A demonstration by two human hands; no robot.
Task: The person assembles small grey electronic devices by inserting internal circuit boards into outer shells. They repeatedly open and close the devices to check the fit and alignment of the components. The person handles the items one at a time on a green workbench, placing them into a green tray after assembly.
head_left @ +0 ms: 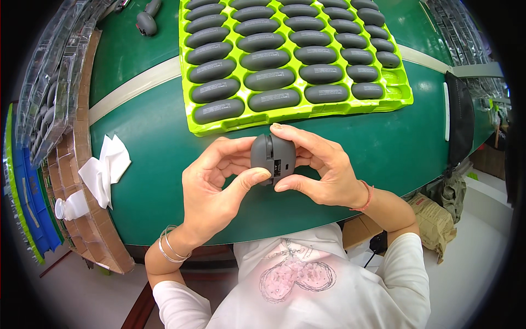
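Between my two hands, above the near part of the green table, is a rounded dark grey plastic case point(285, 151) with a seam running down it. A small port-like opening shows on the side toward me. My left hand point(213, 183) is closed on its left side, thumb by the opening. From the right, my right hand point(329, 170) grips it between fingers on top and the thumb below. Just beyond my hands sits a bright green tray point(307, 114) holding rows of similar dark grey cases point(274, 99). One slot at its near right corner has no case.
White crumpled paper point(107, 170) and a white bottle point(71, 206) lie at the left by a cardboard divider box point(112, 241). Clear plastic trays point(52, 88) are stacked beyond. Loose dark pieces point(146, 23) rest far left. A black pouch-like item point(459, 118) hangs at the right edge.
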